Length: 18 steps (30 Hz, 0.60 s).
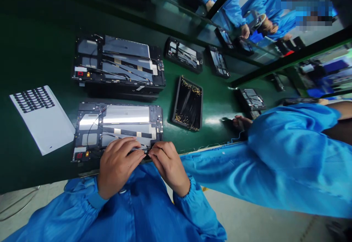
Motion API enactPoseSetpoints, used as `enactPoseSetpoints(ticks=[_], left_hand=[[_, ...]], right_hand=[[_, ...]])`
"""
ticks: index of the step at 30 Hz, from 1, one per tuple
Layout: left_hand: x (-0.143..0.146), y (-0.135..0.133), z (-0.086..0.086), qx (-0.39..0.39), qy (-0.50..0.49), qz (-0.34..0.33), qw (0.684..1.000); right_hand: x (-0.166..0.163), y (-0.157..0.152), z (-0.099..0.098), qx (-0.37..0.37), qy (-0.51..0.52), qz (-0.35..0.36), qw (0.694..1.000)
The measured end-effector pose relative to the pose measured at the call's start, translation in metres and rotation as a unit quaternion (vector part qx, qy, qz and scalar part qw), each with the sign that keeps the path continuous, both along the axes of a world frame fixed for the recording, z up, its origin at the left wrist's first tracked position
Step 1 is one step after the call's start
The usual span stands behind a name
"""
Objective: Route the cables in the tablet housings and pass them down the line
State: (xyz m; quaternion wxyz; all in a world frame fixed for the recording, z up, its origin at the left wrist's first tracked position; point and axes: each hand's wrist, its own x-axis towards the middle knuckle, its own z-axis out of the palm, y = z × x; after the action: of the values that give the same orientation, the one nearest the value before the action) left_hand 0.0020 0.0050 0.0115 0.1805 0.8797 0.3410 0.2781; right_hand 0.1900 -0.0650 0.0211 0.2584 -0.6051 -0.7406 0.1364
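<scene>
An opened tablet (125,115) lies flat at the table's front edge, with its metal plates, flat cables and thin black wires exposed. My left hand (117,163) rests over its near edge, thumb and fingers pinched together near the tablet's right front corner. Right beside it, my right hand (169,167) is closed in a pinch at the same corner. The fingertips nearly meet over a small dark part that I cannot make out. My fingers cover that corner of the tablet.
Behind it stands a stack of opened tablets (123,80). A black tray (202,106) of thin black cables with gold ends lies to the right. At left is a white sheet (52,128) with black stickers. A co-worker's blue sleeve (288,139) is close on my right. More device stacks stand behind.
</scene>
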Motion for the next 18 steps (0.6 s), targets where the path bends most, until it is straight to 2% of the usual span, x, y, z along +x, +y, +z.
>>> enactPoseSetpoints(ticks=[8,18], left_hand=[[0.000,-0.001,-0.002,0.006,0.010,0.000,1.000],[-0.001,-0.002,-0.002,0.009,0.000,0.003,1.000]], right_hand=[[-0.002,-0.004,-0.001,0.002,0.001,-0.007,1.000],[-0.010,-0.011,-0.005,0.043,-0.044,-0.019,0.998]])
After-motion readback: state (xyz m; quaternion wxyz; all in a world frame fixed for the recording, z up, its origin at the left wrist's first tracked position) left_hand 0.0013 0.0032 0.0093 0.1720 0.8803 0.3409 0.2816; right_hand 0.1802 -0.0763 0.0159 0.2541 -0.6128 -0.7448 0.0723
